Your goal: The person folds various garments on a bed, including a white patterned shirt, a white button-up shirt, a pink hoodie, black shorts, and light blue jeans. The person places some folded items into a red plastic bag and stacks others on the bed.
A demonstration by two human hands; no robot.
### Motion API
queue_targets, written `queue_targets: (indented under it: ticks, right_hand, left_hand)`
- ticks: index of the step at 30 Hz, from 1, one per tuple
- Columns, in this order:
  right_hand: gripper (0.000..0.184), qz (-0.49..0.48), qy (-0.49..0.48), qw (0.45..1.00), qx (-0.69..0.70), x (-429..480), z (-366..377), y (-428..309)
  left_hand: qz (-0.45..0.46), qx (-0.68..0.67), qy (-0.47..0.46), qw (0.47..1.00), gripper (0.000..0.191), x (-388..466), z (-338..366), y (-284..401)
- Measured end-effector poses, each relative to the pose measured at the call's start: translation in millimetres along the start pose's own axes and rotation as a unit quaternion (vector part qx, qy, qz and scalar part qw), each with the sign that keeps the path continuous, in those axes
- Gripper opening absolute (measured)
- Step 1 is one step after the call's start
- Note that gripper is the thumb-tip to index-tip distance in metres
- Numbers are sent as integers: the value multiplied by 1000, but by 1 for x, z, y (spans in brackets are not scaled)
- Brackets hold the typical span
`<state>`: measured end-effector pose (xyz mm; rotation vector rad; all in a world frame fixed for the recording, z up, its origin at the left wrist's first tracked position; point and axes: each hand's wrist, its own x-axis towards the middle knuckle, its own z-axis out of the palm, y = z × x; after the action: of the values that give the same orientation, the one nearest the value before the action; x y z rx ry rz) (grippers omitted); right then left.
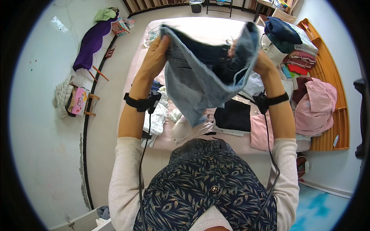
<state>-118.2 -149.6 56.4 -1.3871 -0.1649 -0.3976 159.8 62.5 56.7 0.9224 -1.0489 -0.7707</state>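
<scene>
A pair of light blue denim jeans hangs in the air above the bed, its waistband spread wide. My left hand grips one end of the waistband, thumb on top. The other end is held by my right hand, its fingers partly hidden behind the denim. Below the jeans lie a folded black garment, a folded pink garment and a beige bra. White patterned clothing rests on the bed under my left forearm.
The bed has a pale pink sheet and a wooden headboard at right. Along that side sit stacked folded clothes, dark garments and a pink bundle. Stools stand by the left wall. Black cables run from both wrist straps.
</scene>
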Motion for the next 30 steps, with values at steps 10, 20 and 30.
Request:
queue_targets:
  ticks: [10, 20, 30]
  right_hand:
    - [39, -157, -119, 969, 147, 41, 31, 1]
    - [44, 5, -84, 984, 156, -2, 88, 28]
    - [39, -62, 84, 995, 2, 31, 54, 63]
  left_hand:
    - [58, -382, -421, 821, 14, -2, 44, 59]
    - [85, 155, -47, 983, 31, 2, 69, 40]
    - [271, 384, 95, 877, 24, 22, 33, -21]
